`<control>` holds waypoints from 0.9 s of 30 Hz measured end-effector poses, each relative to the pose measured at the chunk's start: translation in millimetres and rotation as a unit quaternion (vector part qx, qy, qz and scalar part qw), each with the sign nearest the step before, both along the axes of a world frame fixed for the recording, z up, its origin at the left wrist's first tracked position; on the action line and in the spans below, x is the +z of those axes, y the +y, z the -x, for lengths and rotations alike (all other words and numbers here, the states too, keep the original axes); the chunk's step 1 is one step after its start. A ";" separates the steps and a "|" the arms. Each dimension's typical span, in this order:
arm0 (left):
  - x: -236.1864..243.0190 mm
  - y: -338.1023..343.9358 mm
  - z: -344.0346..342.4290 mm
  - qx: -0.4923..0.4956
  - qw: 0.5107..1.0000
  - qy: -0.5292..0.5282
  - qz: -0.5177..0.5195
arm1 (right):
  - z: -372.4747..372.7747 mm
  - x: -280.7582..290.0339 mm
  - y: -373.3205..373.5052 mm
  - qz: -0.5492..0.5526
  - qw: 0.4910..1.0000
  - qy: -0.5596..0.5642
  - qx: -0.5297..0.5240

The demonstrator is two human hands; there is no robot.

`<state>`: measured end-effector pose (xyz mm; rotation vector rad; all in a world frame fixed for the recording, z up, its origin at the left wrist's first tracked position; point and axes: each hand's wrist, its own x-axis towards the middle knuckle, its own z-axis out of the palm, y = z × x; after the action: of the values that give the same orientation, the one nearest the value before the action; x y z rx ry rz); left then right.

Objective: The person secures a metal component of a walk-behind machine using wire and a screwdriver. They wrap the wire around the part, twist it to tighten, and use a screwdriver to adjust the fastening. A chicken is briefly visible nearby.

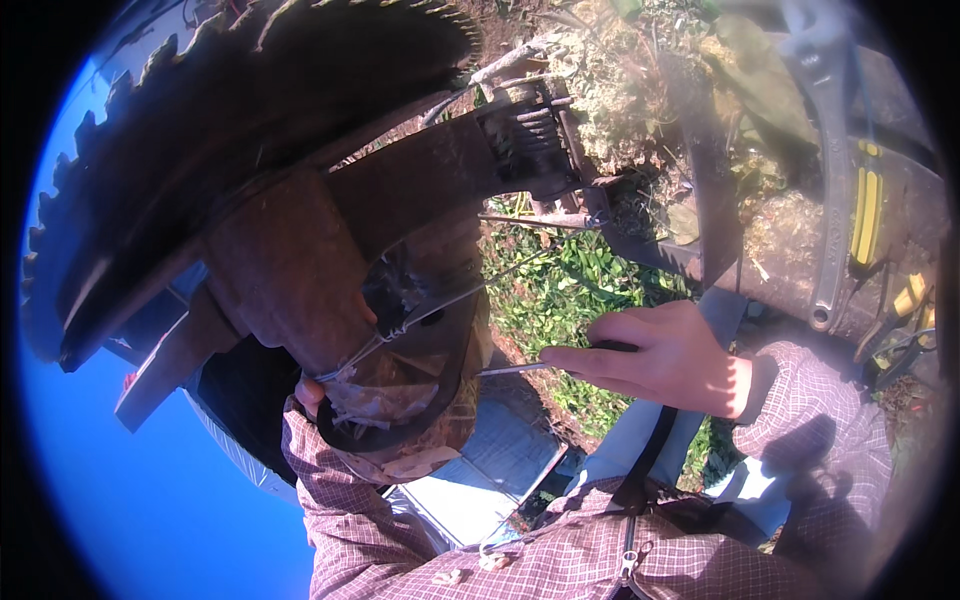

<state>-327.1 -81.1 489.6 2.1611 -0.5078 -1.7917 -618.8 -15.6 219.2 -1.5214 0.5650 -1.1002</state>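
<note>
My right hand (660,355) is closed around the dark handle of a thin tool that looks like a screwdriver (515,370). Its metal shaft points left, its tip at the edge of a rusty curved metal part (290,265). Most of my left hand (312,393) is hidden behind that part; the bit of it that shows is curled against the part's lower edge. Thin wire (395,335) is wound and knotted across the part's opening. Below it hangs torn, crumpled brown wrapping (385,400).
A large dark disc with a jagged edge (270,110) fills the upper left. A coil spring (535,130) sits on the rusty arm. At right, a wrench (830,180) and yellow-and-black handled tools (867,205) lie on a metal beam. Green plants (550,300) grow below.
</note>
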 end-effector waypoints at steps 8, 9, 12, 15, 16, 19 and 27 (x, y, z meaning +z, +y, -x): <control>-3.6 -3.2 1.2 -0.009 1.000 -0.003 0.002 | -1.5 -6.1 -6.1 0.018 1.000 -0.007 -0.006; -2.9 -3.0 1.4 -0.010 1.000 -0.005 0.000 | -2.0 -6.4 -5.6 0.021 1.000 -0.006 -0.006; -2.4 -3.2 1.9 -0.009 1.000 -0.007 -0.001 | -4.0 -8.3 -2.3 0.024 1.000 -0.007 -0.012; -1.4 -2.4 1.7 -0.009 1.000 -0.009 -0.004 | -4.3 -9.5 -3.9 0.033 0.999 -0.006 -0.013; -1.5 -2.5 1.4 -0.010 1.000 -0.008 -0.004 | -4.1 -9.1 -4.3 0.036 0.999 -0.004 -0.012; -0.6 -2.1 1.0 -0.012 1.000 -0.009 -0.006 | -4.2 -9.4 -3.1 0.037 0.999 -0.006 -0.018; -3.1 -1.5 0.3 -0.013 1.000 -0.008 -0.006 | -6.0 -10.6 -0.8 0.037 0.999 -0.011 -0.032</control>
<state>-327.4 -82.7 486.5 2.1891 -0.5327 -1.7975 -612.8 -16.4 208.5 -1.5625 0.5660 -1.1969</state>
